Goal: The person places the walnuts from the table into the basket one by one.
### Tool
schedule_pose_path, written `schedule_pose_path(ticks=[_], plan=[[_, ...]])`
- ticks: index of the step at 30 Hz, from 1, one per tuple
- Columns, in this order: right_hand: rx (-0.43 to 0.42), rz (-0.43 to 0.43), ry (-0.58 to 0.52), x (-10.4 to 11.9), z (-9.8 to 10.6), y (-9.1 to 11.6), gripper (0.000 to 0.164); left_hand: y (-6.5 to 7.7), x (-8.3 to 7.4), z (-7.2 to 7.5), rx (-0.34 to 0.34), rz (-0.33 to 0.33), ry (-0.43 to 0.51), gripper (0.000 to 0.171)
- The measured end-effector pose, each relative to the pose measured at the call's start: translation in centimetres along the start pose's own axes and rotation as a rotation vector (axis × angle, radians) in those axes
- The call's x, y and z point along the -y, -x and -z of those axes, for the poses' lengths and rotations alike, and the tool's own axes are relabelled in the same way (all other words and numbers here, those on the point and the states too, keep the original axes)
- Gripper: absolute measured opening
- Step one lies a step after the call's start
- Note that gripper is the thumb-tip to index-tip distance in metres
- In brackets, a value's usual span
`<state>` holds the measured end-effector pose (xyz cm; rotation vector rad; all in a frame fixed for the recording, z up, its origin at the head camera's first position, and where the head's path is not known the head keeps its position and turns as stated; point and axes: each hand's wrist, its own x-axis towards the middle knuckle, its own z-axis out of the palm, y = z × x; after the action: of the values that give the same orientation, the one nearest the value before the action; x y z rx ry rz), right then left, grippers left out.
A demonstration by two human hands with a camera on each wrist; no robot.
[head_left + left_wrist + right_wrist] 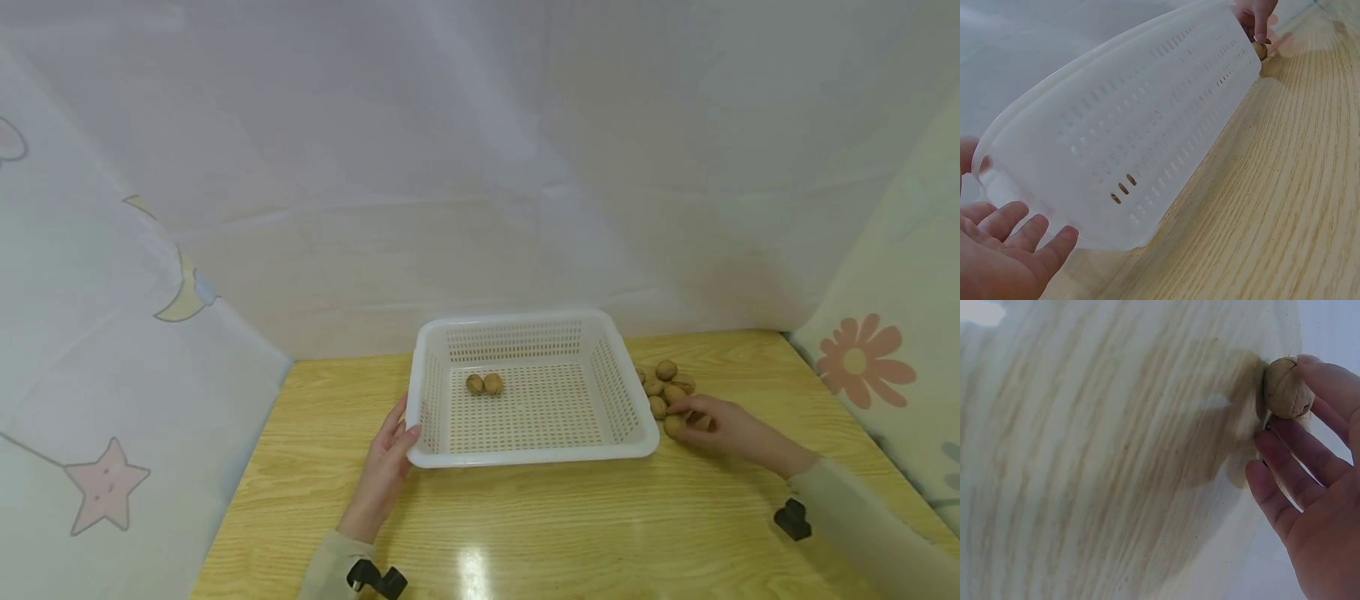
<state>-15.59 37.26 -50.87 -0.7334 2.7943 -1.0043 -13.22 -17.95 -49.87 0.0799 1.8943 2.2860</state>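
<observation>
A white plastic basket (pixel 525 457) with slotted walls stands on the table, and two walnuts (pixel 492 384) lie side by side inside it. At its left edge my left hand (pixel 387 454) grips the rim, thumb on top and fingers along the outer wall. In the left wrist view those fingers (pixel 1007 234) touch the outside of the basket (pixel 1116 125). To the right of the basket, my right hand (pixel 716 425) pinches a walnut (pixel 1288 389) between thumb and fingers, close to the tabletop. Beside that hand sits a pile of several walnuts (pixel 666 371), partly hidden by the hand and basket.
The wooden table (pixel 525 525) runs back to a pale cloth wall (pixel 487 167). Patterned cloth sides (pixel 112 400) close off the left and right. A dark wrist camera (pixel 792 520) is on the right sleeve, another (pixel 377 578) on the left.
</observation>
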Motion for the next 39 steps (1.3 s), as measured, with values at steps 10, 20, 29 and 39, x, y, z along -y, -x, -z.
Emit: schedule_pose_path(ticks=[10,20,29,39], plan=[[-0.017,0.006,0.046,0.1,-0.1,0.3,0.028,0.0,0.2,0.1,0.003,0.009,0.013,0.065],[-0.054,0.012,0.039,1.8,1.1,0.5,0.03,0.1,0.1,0.1,0.011,0.004,0.0,0.064],[-0.066,0.026,0.092,4.4,3.2,0.0,0.033,0.2,0.0,0.0,-0.001,0.02,0.0,0.063],[-0.09,0.079,0.109,7.7,5.5,-2.4,0.035,0.1,-0.1,0.0,0.005,0.014,0.011,0.064]])
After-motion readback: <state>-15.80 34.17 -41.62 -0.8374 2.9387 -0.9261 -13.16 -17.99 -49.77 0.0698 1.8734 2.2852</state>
